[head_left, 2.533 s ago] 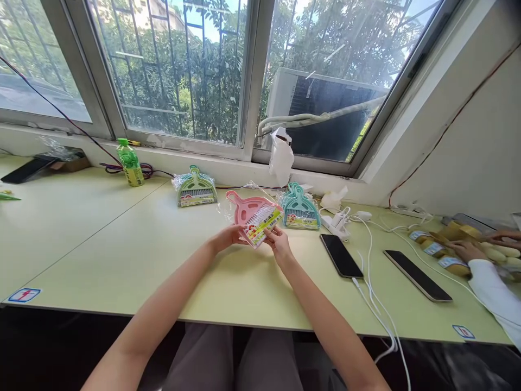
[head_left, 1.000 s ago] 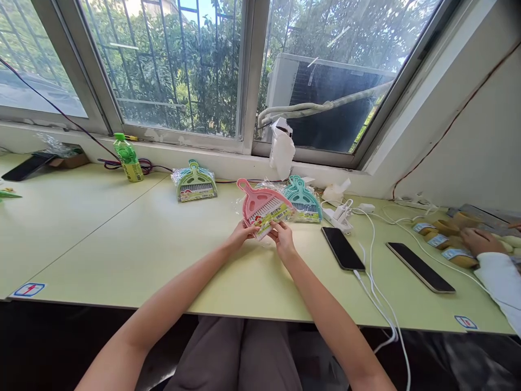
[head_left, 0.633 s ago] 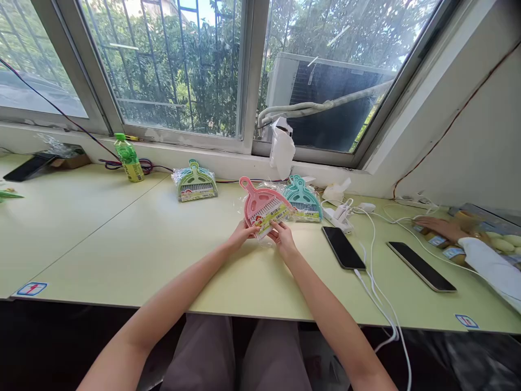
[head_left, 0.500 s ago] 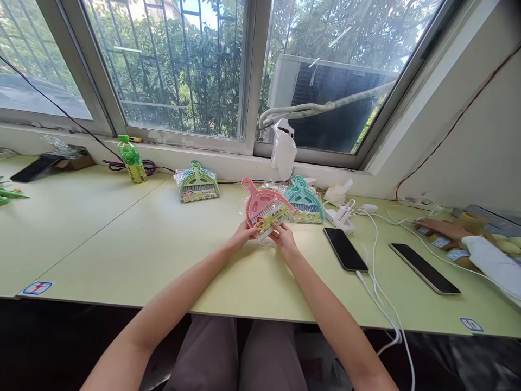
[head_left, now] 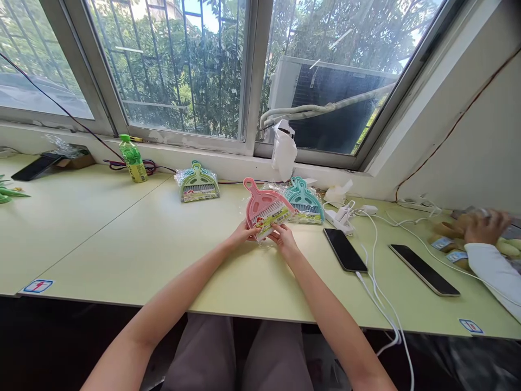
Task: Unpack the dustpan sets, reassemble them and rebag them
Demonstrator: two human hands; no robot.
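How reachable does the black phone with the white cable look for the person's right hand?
Probably yes: bare tabletop lies between the right hand and the phone, though that hand helps hold the pink plastic dustpan set.

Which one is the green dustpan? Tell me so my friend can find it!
Look along the big window, where the long table meets the wall. The green dustpan is there, between the green-capped bottle and the pink dustpan. It's in clear wrap with a brush, and it's yellowish green, while its neighbours are pink and bluish teal.
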